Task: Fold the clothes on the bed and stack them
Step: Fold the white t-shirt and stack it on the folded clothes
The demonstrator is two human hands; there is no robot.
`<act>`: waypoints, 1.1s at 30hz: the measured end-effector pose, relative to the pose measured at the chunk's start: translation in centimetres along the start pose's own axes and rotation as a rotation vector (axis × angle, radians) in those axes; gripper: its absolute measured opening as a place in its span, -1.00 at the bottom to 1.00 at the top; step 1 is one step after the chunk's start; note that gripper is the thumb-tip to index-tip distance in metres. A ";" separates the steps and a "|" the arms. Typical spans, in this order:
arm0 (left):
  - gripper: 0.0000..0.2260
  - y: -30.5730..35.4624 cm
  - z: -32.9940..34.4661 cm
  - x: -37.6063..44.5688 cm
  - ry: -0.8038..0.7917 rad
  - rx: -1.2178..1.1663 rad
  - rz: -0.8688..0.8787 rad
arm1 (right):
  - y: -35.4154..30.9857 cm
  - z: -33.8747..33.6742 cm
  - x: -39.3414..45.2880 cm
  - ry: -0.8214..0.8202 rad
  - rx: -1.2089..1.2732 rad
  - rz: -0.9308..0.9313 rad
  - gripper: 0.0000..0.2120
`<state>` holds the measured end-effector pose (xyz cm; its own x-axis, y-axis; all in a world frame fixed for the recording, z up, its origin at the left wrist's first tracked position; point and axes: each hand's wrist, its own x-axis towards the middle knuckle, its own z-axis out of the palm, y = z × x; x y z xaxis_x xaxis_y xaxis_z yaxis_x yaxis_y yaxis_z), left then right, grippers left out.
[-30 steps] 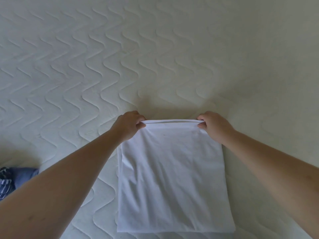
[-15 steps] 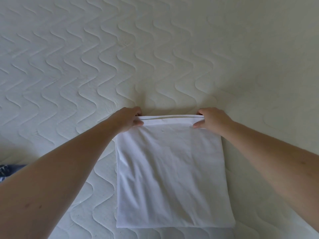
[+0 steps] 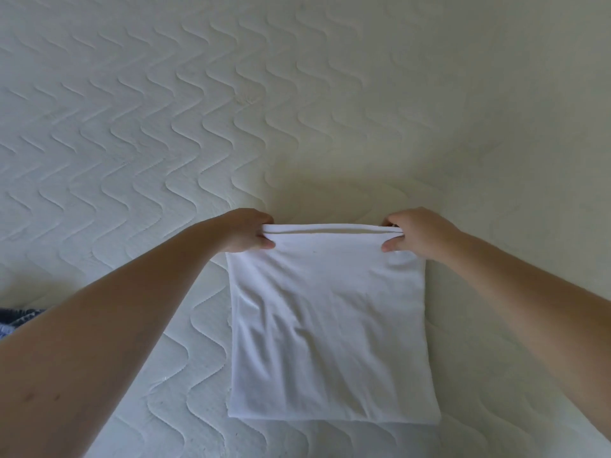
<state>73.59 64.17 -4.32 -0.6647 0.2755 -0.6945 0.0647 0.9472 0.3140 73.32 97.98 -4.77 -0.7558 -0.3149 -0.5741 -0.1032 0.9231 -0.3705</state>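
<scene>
A white garment (image 3: 330,328), folded into a tall rectangle, lies on the quilted white mattress (image 3: 165,110) in the lower middle of the head view. My left hand (image 3: 244,231) pinches its far left corner and my right hand (image 3: 415,231) pinches its far right corner. Between the hands the far edge is lifted a little, showing doubled layers. The near edge rests flat on the bed.
A bit of blue striped cloth (image 3: 16,320) peeks out at the left edge, mostly hidden behind my left forearm. The wavy-stitched mattress stretches away on all sides of the garment.
Both hands keep their grip on the far corners and have raised that edge slightly. The view has shifted, so less of the blue cloth shows at the left.
</scene>
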 end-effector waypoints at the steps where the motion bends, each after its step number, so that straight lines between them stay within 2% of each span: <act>1: -0.86 0.4 -0.8 -1.0 0.006 0.004 0.019 | -0.2 -0.9 -0.8 -0.018 -0.023 -0.017 -0.77; 4: -0.86 2.0 -4.1 -4.1 0.070 0.019 0.054 | -1.3 -4.4 -3.2 -0.002 -0.031 -0.041 -0.73; 8: -0.83 4.9 -10.4 -8.6 0.231 0.036 0.084 | -3.7 -11.0 -6.3 0.140 -0.023 -0.060 -0.72; 13: -0.68 7.9 -18.3 -14.4 0.488 0.063 0.096 | -6.3 -18.4 -11.0 0.439 -0.043 -0.105 -0.81; 17: -0.87 8.8 -19.4 -16.9 0.631 0.204 0.109 | -7.1 -18.3 -13.6 0.710 -0.104 -0.168 -0.86; 20: -0.90 8.0 -15.7 -16.4 0.715 0.317 0.088 | -7.0 -14.6 -13.5 0.816 -0.194 -0.187 -0.72; 22: -0.68 7.0 -11.5 -15.1 0.761 0.320 0.084 | -6.4 -11.1 -13.0 0.828 -0.227 -0.201 -0.64; 24: -0.55 6.0 -6.4 -13.7 0.854 0.276 0.235 | -5.2 -6.8 -12.5 0.816 -0.226 -0.225 -0.62; 26: -0.62 5.2 -0.5 -12.7 0.946 0.249 0.367 | -3.8 -1.9 -12.4 0.781 -0.234 -0.218 -0.61; 27: -0.64 4.9 2.7 -12.3 0.962 0.242 0.378 | -3.0 0.7 -12.7 0.757 -0.244 -0.208 -0.60; 29: -0.68 4.4 9.3 -11.8 0.929 0.248 0.341 | -1.7 5.9 -13.6 0.710 -0.249 -0.206 -0.57; 33: -0.42 4.9 20.4 -12.3 0.716 0.215 0.152 | 0.0 13.9 -16.3 0.587 -0.232 -0.181 -0.51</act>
<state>97.25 68.71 -7.44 -0.9526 0.3014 -0.0414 0.2888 0.9386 0.1886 94.62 100.02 -5.61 -0.9338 -0.3577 0.0011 -0.3493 0.9111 -0.2187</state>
